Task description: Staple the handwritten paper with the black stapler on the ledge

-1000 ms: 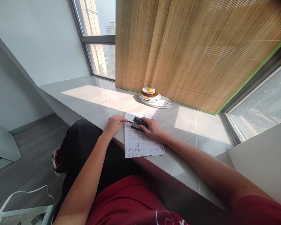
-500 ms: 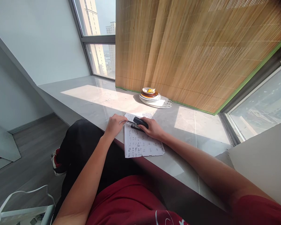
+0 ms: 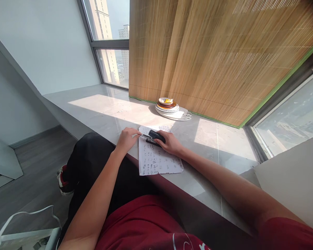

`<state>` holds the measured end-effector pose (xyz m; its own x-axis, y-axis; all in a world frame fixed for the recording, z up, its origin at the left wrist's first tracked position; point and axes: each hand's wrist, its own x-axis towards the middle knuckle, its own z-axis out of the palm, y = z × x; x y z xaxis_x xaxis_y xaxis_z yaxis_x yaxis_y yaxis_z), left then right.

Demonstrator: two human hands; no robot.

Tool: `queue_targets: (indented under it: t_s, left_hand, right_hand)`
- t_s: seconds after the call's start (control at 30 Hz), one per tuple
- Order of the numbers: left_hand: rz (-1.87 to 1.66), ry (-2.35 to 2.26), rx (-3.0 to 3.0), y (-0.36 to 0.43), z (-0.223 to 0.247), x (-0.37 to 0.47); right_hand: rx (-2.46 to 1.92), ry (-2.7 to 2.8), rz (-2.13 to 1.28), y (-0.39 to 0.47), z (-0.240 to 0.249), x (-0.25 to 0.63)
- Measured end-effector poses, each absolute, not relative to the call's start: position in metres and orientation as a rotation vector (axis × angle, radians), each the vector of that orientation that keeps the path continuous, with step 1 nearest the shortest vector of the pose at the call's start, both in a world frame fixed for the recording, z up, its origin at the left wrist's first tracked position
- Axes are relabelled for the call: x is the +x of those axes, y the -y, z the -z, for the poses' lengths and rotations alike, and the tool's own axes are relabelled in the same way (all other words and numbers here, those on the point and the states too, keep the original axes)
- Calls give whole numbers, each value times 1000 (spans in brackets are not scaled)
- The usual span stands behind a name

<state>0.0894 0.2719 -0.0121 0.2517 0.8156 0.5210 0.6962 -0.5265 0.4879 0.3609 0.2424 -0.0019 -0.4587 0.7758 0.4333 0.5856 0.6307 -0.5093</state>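
Observation:
A black stapler (image 3: 156,135) lies over a sheet of paper (image 3: 160,163) covered in handwriting, its top lifted away from its base. My right hand (image 3: 170,142) is closed around the rear of the stapler. On the other side, my left hand (image 3: 127,139) pinches the end of a thin, shiny metal part that reaches into the stapler's front. Whether that part is joined to the stapler is too small to tell.
A stack of plates (image 3: 167,107) stands on the stone ledge (image 3: 106,107), against the bamboo blind (image 3: 198,62). A white wall section (image 3: 294,173) rises at the right end. My legs are below the ledge's front edge.
My left hand has shifted very slightly left. My right hand and the stapler have hardly moved.

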Motion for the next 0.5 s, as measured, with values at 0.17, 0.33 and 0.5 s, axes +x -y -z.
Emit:
queue_targets:
  t_s: [0.17, 0.33, 0.5]
  left_hand:
    - [-1145, -1382, 2135, -258, 1, 100]
    - [-1174, -1228, 2059, -247, -13, 111]
    - [-1237, -1428, 2018, -251, -14, 95]
  right_hand:
    - [-1077, 2198, -346, -242, 2, 362]
    - [-1033, 2219, -347, -243, 5, 361]
    - [-1050, 2220, -350, -245, 7, 360]
